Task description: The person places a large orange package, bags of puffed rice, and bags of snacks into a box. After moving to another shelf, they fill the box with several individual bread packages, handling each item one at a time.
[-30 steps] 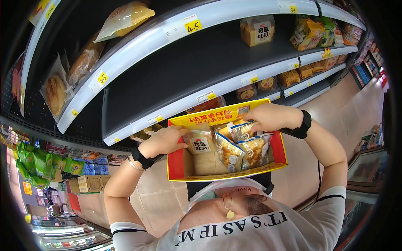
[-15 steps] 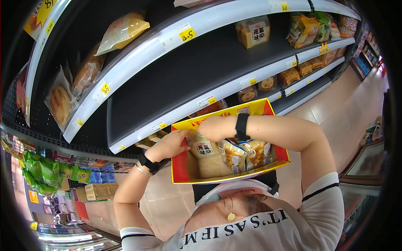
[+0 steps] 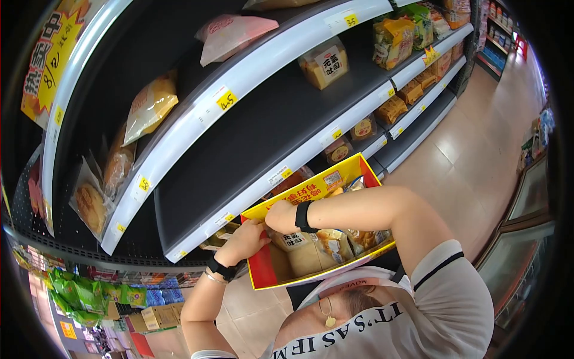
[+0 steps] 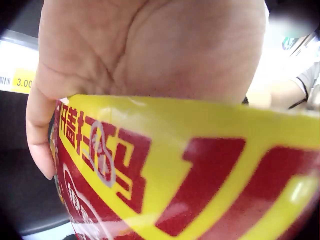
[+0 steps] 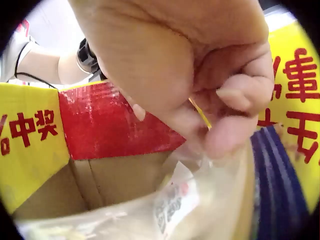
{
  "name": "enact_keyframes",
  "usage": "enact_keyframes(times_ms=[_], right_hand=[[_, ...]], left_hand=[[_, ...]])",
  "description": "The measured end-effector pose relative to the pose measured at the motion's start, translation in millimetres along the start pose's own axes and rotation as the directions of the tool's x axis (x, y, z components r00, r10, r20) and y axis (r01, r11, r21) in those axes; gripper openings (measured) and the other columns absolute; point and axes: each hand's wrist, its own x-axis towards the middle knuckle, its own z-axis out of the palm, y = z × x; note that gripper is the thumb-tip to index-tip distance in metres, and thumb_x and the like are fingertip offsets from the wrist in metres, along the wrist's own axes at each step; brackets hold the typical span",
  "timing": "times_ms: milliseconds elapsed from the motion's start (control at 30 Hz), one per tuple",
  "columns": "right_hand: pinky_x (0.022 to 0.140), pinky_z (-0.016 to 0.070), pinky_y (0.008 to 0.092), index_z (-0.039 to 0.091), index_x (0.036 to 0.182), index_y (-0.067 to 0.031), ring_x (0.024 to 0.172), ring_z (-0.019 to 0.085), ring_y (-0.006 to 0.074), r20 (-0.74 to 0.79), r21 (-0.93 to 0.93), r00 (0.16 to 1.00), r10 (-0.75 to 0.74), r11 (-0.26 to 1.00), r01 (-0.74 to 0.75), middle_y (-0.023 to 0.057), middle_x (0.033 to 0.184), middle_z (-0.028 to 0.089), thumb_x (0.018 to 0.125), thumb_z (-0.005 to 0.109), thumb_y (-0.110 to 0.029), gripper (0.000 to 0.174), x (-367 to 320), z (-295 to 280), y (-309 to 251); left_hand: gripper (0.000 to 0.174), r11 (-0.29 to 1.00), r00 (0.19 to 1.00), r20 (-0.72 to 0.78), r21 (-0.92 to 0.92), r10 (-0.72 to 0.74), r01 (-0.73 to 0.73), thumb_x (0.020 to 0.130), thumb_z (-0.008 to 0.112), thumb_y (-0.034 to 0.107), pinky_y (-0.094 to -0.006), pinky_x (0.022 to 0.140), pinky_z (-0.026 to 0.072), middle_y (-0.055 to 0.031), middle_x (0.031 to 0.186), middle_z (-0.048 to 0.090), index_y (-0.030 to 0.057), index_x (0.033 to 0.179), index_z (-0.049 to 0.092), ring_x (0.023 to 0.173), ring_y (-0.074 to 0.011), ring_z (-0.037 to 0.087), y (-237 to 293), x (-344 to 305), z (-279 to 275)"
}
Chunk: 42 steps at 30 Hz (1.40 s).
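Dark shelves (image 3: 263, 119) with white front strips, yellow price tags (image 3: 226, 99) stuck along them. On the middle shelf one toast pack (image 3: 324, 62) alone, further right yellow-green snack bags (image 3: 397, 39). Higher up a pink bag (image 3: 230, 33), lower left of it bread bags (image 3: 149, 107). Far down left green packs (image 3: 78, 293) beside cardboard boxes (image 3: 158, 316), beige tiled floor (image 3: 478, 149) at right

Dark shelf (image 3: 251, 140) with a lone bagged toast loaf (image 3: 324, 63)

Left grip (image 3: 246, 239) clasps, right grip (image 3: 280, 216) pinches, forearms raised.
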Motion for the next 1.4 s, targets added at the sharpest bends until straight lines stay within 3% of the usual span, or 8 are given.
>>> enact_keyframes(times_ms=[133, 533, 667, 767, 833, 933, 1067, 1400], right_hand=[[0.06, 0.0517, 0.0375, 0.068, 0.074, -0.0064, 0.071, 0.066, 0.0258, -0.146, -0.111, 0.989, 0.016, 0.993, -0.032, 0.0115, 0.075, 0.067, 0.073, 0.058, -0.016, 0.014, 3, 5, -2], [0.059, 0.0512, 0.0397, 0.065, 0.07, -0.0024, 0.07, 0.065, 0.0304, -0.203, 0.125, 0.977, -0.066, 0.988, 0.092, 0.0161, 0.072, 0.065, 0.07, 0.064, -0.017, 0.015, -42, -75, -25], [0.061, 0.0507, 0.0419, 0.063, 0.074, 0.0002, 0.069, 0.064, 0.0341, -0.34, 0.206, 0.94, -0.02, 0.974, 0.095, 0.0185, 0.071, 0.064, 0.071, 0.061, -0.012, 0.013, -53, -93, -16], [0.061, 0.0479, 0.0459, 0.043, 0.118, -0.0038, 0.071, 0.062, 0.0387, -0.43, 0.449, 0.899, 0.081, 0.883, 0.135, 0.0186, 0.071, 0.061, 0.078, 0.064, -0.014, 0.047, -69, -113, -10], [0.065, 0.0481, 0.0452, 0.041, 0.12, -0.0039, 0.075, 0.062, 0.0379, -0.516, 0.49, 0.84, 0.166, 0.862, 0.13, 0.0185, 0.076, 0.061, 0.078, 0.065, -0.017, 0.051, -81, -125, -9], [0.079, 0.0467, 0.0431, 0.04, 0.124, -0.0037, 0.093, 0.059, 0.0352, -0.708, 0.474, 0.656, 0.261, 0.864, 0.169, 0.0181, 0.099, 0.059, 0.076, 0.07, -0.025, 0.061, -91, -128, -1], [0.098, 0.0372, 0.0416, 0.032, 0.132, 0.0016, 0.116, 0.045, 0.0373, -0.61, 0.517, 0.734, 0.297, 0.852, 0.085, 0.0235, 0.127, 0.043, 0.068, 0.077, -0.037, 0.087, -96, -125, 7], [0.101, 0.0311, 0.0505, 0.006, 0.144, -0.0068, 0.127, 0.03, 0.0446, -0.543, 0.409, 0.762, 0.353, 0.904, -0.128, 0.0302, 0.138, 0.025, 0.056, 0.084, -0.039, 0.122, -81, -112, -15]], left_hand=[[0.036, 0.999, 0.997, -0.071, -0.046, 0.021, -0.024, 0.078, 0.065, 0.016, -0.0413, 0.089, 0.0435, -0.0236, 0.107, 0.058, -0.0019, 0.107, 0.056, 0.102, -0.0389, 0.054, -1, -4, 0], [0.02, 0.991, 0.985, -0.168, -0.137, -0.029, 0.006, 0.081, 0.063, 0.016, -0.0386, 0.069, 0.0487, -0.0168, 0.089, 0.065, 0.0035, 0.096, 0.065, 0.081, -0.0339, 0.061, 44, -34, -40], [0.018, 0.956, 0.918, -0.383, -0.292, -0.103, -0.015, 0.083, 0.063, 0.013, -0.0335, 0.065, 0.0488, -0.017, 0.086, 0.066, 0.0002, 0.096, 0.066, 0.074, -0.0306, 0.063, 40, -49, -39], [0.021, 0.858, 0.882, -0.37, -0.509, -0.293, 0.072, 0.089, 0.06, 0.015, -0.0277, 0.058, 0.0454, -0.0082, 0.073, 0.065, -0.0034, 0.094, 0.066, 0.063, -0.0145, 0.057, 34, -61, -46], [0.024, 0.684, 0.835, -0.352, -0.729, -0.422, 0.039, 0.092, 0.057, 0.018, -0.0229, 0.054, 0.0422, 0.0005, 0.069, 0.061, -0.0036, 0.092, 0.067, 0.062, -0.0056, 0.051, 31, -68, -50], [0.03, 0.633, 0.76, -0.474, -0.766, -0.445, -0.107, 0.094, 0.053, 0.023, -0.0196, 0.056, 0.0448, -0.0007, 0.072, 0.062, -0.0032, 0.091, 0.066, 0.063, -0.0052, 0.055, 32, -74, -64], [0.033, 0.434, 0.67, -0.509, -0.851, -0.541, -0.296, 0.095, 0.052, 0.027, -0.0226, 0.056, 0.0523, -0.0068, 0.08, 0.066, -0.004, 0.093, 0.065, 0.065, -0.0102, 0.062, 28, -68, -67], [0.032, 0.425, 0.596, -0.547, -0.836, -0.588, -0.348, 0.093, 0.053, 0.026, -0.0259, 0.055, 0.0551, -0.0109, 0.086, 0.067, -0.0038, 0.092, 0.065, 0.066, -0.0129, 0.064, 42, -42, -72]])
